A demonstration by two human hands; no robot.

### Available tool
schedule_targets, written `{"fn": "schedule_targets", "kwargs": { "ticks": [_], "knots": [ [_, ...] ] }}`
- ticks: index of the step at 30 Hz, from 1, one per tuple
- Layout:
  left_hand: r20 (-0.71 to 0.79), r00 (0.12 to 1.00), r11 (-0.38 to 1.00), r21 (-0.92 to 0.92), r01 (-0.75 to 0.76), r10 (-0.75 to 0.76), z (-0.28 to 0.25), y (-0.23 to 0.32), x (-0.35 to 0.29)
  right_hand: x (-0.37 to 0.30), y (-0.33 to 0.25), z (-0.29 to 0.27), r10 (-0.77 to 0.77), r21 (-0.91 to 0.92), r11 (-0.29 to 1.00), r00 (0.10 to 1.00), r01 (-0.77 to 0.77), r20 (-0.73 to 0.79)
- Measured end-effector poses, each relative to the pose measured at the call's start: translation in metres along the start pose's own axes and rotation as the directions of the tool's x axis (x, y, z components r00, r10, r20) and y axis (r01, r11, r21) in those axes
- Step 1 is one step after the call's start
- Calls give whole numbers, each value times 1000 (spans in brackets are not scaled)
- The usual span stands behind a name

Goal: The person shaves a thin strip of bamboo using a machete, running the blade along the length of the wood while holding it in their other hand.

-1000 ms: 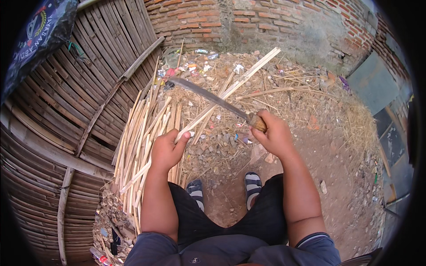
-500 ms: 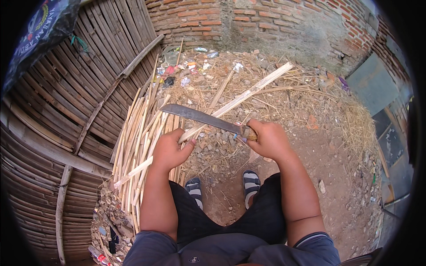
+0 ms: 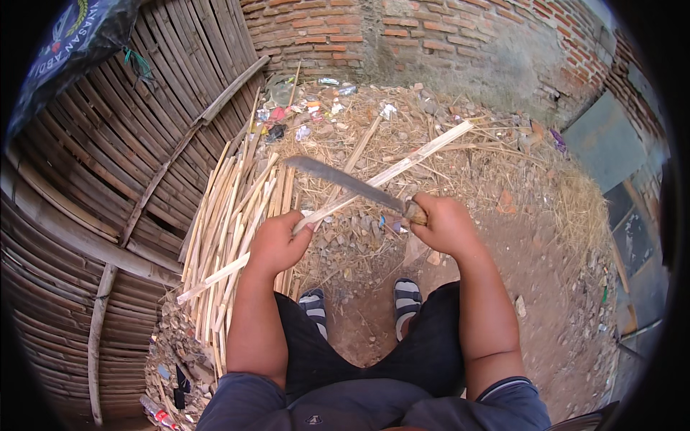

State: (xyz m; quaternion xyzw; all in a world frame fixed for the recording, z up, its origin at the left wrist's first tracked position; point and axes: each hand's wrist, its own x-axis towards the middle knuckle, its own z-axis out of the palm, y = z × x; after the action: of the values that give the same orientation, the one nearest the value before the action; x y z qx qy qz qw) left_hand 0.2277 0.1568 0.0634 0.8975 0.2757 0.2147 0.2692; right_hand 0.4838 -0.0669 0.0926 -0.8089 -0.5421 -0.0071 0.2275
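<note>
A long pale bamboo strip [image 3: 402,165] runs diagonally through my left hand [image 3: 279,243], whose fingers are closed round it. Its far end points up and to the right; its near end passes behind my left wrist. My right hand [image 3: 447,223] grips the wooden handle of a machete [image 3: 352,184]. The dark, broad blade reaches up and to the left and crosses over the strip, a little beyond my left hand. Whether the edge touches the strip I cannot tell.
A pile of bamboo strips [image 3: 223,244] lies on the left beside a bamboo-slat wall [image 3: 79,165]. Ahead stands a brick wall [image 3: 323,32], with scattered litter [image 3: 302,115] and dry straw at its foot. Grey panels [image 3: 607,140] lean at the right. My sandalled feet [image 3: 313,305] are below.
My right hand has moved slightly right and down, and the machete has tilted more steeply, its tip shifting right. The bamboo strip has shifted slightly in view, still in my left hand.
</note>
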Motion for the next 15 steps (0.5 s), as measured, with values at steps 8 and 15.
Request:
{"fn": "schedule_targets", "kwargs": {
  "ticks": [8, 15],
  "knots": [
    [2, 1000, 996, -86, 0, 0, -5, -4, -1, 4, 21, -18, 214, 86, 976, 956, -200, -202],
    [9, 1000, 997, -76, 5, -4, -1, -7, 1, -3, -1, -8, 84, 14, 996, 987, -83, -138]
  ]
}}
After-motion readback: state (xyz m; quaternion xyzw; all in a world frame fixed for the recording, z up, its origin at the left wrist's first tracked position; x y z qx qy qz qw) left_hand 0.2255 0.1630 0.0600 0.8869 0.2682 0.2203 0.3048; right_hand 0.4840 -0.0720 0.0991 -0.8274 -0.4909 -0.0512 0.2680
